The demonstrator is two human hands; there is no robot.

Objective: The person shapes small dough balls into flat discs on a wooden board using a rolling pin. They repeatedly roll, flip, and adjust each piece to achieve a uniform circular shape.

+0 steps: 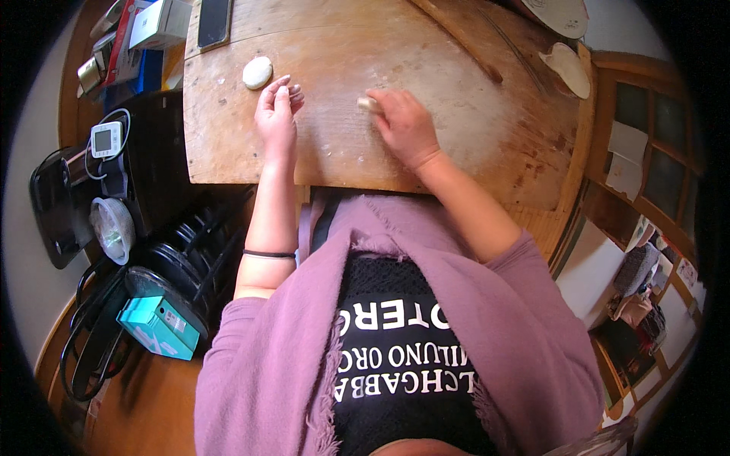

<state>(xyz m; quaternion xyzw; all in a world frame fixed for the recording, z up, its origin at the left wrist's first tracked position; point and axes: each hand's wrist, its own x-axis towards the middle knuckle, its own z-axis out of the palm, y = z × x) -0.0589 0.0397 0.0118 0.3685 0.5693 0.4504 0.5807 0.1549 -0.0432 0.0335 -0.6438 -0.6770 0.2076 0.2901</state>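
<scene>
My right hand point(405, 122) rests low over the wooden board point(336, 154), its fingertips shut on a small pale piece of dough point(368, 105). To its left, my left hand point(278, 108) is held with the fingers loosely curled and whitish at the tips; nothing shows between them. Just beyond those fingers lies a smooth, round, flattened piece of white dough point(257, 73), apart from the hand. A dusting like flour whitens the middle of the board.
A long wooden rolling pin point(456, 40) and a thin stick point(513, 51) lie at the far right, near a pale flat piece point(567, 69). A phone point(214, 23) lies at the far left edge. Left of the board are boxes point(159, 25), a blood pressure monitor point(106, 140) and stacked stools point(182, 245).
</scene>
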